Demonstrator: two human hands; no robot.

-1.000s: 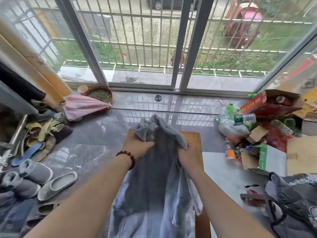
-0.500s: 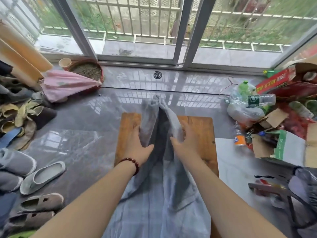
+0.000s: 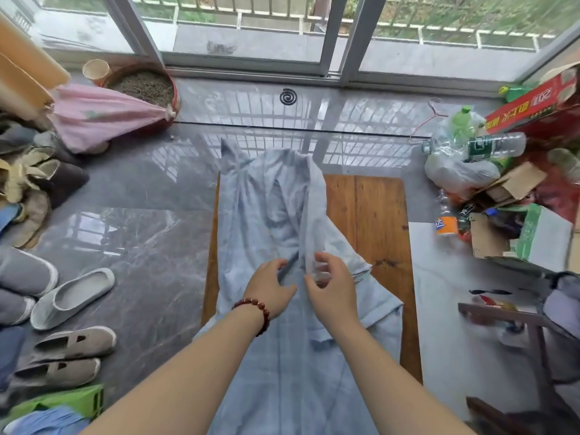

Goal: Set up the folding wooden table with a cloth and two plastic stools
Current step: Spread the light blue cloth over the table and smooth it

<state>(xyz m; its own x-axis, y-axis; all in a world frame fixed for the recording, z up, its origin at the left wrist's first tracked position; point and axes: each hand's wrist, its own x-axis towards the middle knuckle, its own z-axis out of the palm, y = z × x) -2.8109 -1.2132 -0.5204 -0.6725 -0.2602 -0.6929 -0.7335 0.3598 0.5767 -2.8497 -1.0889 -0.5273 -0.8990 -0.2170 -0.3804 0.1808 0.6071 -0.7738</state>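
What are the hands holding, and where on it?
The left hand and right hand pinch the cloth at its bunched middle fold on the table.

We identify this as a home, specifically a glazed porch or balcony area. Sliding glass doors [image 3: 244, 29] face a ledge with a railing [image 3: 273, 7] and grass [image 3: 470, 11] beyond. The floor [image 3: 141, 215] is glossy grey tile. Slippers [image 3: 70, 296] and shoes [image 3: 72, 342] lie piled along the left side. Plastic bottles [image 3: 492, 146] and cardboard boxes [image 3: 514, 180] are heaped on the right. A mosquito coil [image 3: 288, 96] sits near the door track.
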